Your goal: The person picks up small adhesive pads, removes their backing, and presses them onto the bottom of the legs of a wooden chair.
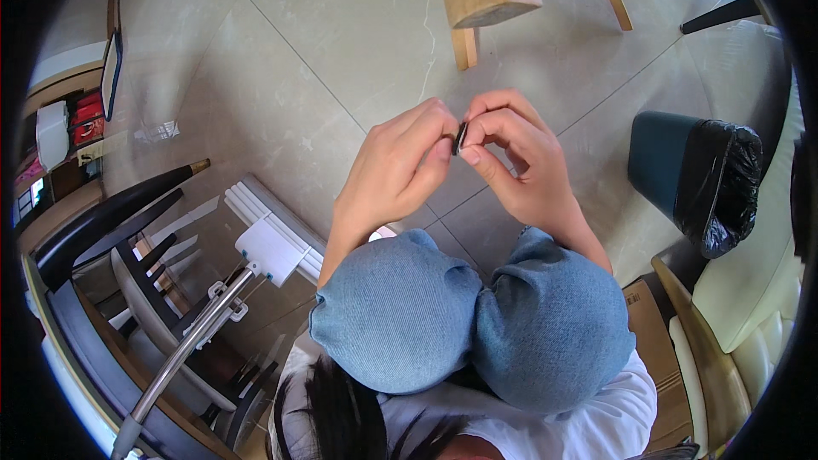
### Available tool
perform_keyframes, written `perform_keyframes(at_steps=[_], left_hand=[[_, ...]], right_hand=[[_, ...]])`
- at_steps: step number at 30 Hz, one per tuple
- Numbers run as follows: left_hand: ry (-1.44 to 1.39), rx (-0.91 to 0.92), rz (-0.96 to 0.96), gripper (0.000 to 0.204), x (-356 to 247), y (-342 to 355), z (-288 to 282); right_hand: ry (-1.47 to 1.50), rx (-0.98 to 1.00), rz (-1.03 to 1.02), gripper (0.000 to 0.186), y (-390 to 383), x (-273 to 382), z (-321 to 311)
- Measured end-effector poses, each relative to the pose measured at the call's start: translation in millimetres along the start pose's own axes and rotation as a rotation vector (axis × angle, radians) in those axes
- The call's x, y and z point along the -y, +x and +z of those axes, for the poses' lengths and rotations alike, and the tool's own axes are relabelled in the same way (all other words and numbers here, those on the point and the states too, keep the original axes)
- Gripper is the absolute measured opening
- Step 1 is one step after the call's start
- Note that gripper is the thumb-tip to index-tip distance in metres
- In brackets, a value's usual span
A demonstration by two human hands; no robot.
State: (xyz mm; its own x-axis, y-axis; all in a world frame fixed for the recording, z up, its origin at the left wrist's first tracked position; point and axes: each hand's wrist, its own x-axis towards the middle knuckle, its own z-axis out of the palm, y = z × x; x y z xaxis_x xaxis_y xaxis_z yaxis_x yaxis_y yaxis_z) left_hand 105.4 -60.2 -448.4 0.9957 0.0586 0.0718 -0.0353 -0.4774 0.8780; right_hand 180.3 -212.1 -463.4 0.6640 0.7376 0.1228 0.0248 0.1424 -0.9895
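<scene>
One small dark thing (461, 138) — pinched by fingers of left hand (397, 158) at its left, of right hand (540, 160) at its right — blue knees (400, 311) below.

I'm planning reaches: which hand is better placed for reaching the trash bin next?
Likely the right hand, nearer the trash bin than the left hand, though occupied with a small dark piece.

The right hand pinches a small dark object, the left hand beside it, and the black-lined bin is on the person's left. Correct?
No, the side is wrong: the head view shows the black-lined bin on the person's right. The right hand does pinch a small dark object, with the left hand beside it.
</scene>
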Motion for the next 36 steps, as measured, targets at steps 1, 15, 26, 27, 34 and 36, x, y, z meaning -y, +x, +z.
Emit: perform_keyframes(at_steps=[1,15,26,27,34,36], left_hand=[[-0.018,0.001,0.025,0.007,-0.5,0.4,0.1],[0.062,0.024,0.067,0.028,3.9,-0.1,1.8],[0.004,-0.012,0.099,0.019,4.6,-0.7,3.9],[0.018,-0.021,0.095,0.019,4.5,-0.5,4.1],[-0.004,-0.027,0.077,0.018,5.7,-3.6,4.5],[-0.062,-0.031,0.065,0.018,7.0,-4.9,6.0]], right_hand=[[-0.004,-0.001,0.001,0.011,-0.2,-0.5,-0.4],[0.113,0.012,0.114,0.010,-1.2,1.6,-2.9],[0.042,-0.023,0.021,0.014,-0.8,1.6,-3.4],[0.011,-0.038,0.000,0.013,-0.7,0.3,-2.6],[0.017,-0.008,0.071,0.008,-2.6,1.8,-2.2],[0.185,0.019,0.136,0.006,-3.6,2.2,-4.6]])
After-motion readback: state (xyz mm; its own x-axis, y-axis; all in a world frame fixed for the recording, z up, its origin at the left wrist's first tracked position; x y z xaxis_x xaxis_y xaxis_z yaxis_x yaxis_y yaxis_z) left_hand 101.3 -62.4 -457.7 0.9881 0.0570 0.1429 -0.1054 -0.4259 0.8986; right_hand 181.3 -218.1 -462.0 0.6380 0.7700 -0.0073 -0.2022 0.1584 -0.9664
